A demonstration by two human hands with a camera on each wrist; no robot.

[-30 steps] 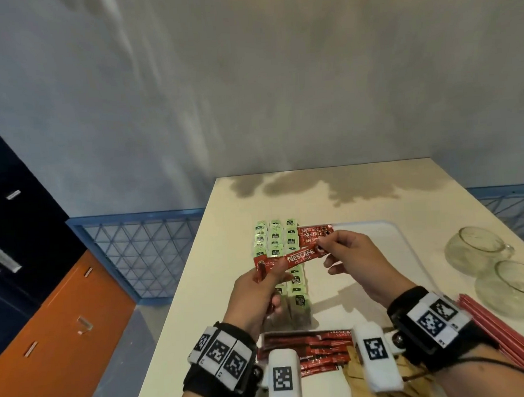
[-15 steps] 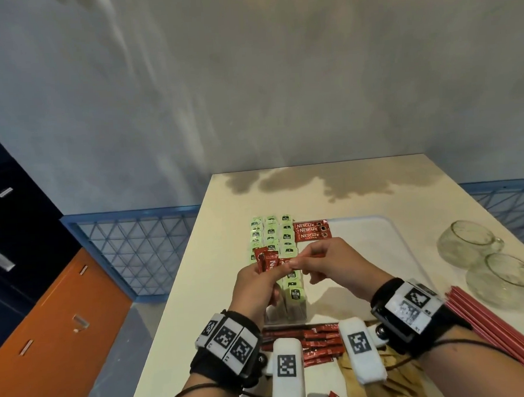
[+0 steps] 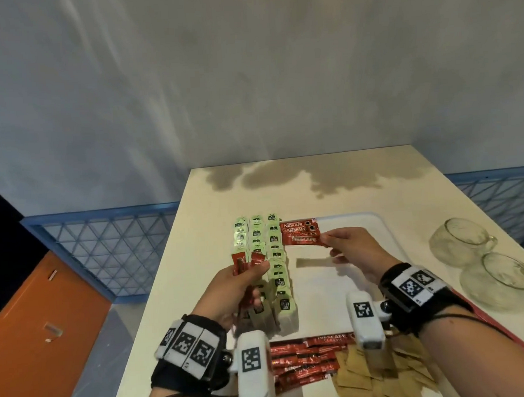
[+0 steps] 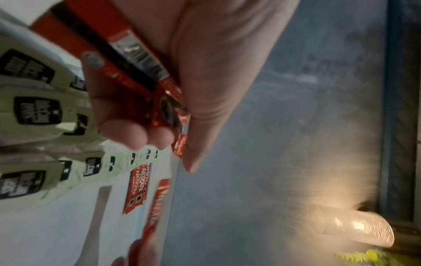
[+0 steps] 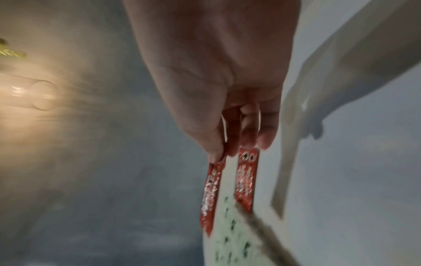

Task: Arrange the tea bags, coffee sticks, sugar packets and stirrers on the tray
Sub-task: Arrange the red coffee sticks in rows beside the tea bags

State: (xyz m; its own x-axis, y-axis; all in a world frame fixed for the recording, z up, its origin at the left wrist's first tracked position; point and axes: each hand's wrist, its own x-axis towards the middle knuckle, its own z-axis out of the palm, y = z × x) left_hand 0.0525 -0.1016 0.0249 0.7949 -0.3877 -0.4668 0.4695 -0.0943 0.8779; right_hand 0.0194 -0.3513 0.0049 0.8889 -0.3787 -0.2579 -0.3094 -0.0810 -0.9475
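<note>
Left hand (image 3: 235,286) fingers gripping coffee sticks (image 3: 245,261), right hand (image 3: 356,251) fingers pinching one stick (image 3: 303,240) over tray (image 3: 362,223)

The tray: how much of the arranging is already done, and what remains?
Done: green tea bags stand in three rows along the tray's left side, with two coffee sticks laid beside them. In hand: the right hand pinches a third stick at that row; the left hand holds spare sticks. Left: more red sticks, brown sugar packets and red stirrers wait off the tray.
</note>
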